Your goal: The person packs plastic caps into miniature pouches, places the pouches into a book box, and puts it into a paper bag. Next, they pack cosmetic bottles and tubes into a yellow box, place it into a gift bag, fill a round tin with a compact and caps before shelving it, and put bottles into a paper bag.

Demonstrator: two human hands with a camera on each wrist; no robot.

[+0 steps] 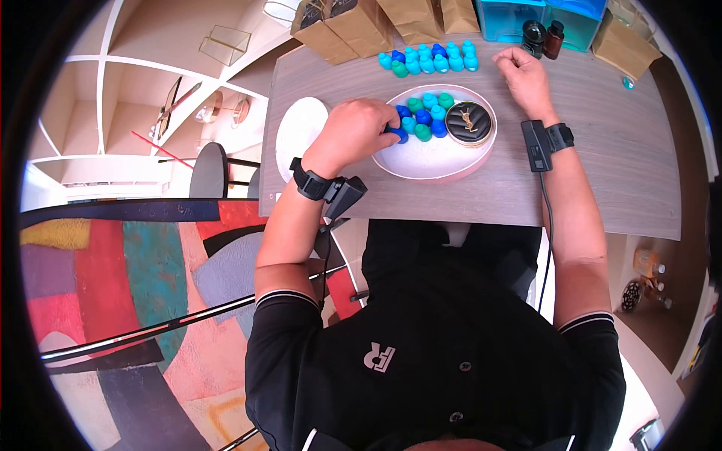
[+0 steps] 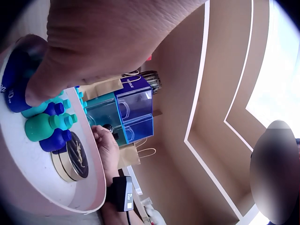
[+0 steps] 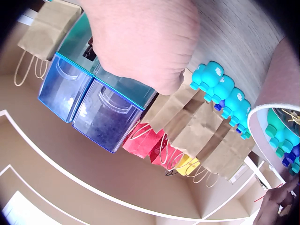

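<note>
At the left side of the oval tray [image 1: 421,169], my left hand [image 1: 357,128] grips a dark blue bottle [image 2: 18,96], its thumb against the side. More small blue, teal and green bottles [image 1: 423,132] stand close together in the tray. Beside them in the tray lies a round black box with a gold emblem [image 1: 468,122]. Farther back on the table my right hand [image 1: 524,75] rests with loosely curled fingers and no object visible in it. To its left, light blue bottles [image 1: 427,63] stand in rows, with a few dark blue and green ones among them.
A white oval lid [image 1: 299,135] lies left of the tray. Along the back stand brown paper bags [image 1: 353,30], blue clear-fronted boxes [image 1: 511,19], a black round object [image 1: 534,34] and a brown bottle [image 1: 553,39]. A small teal item [image 1: 628,83] sits at the right.
</note>
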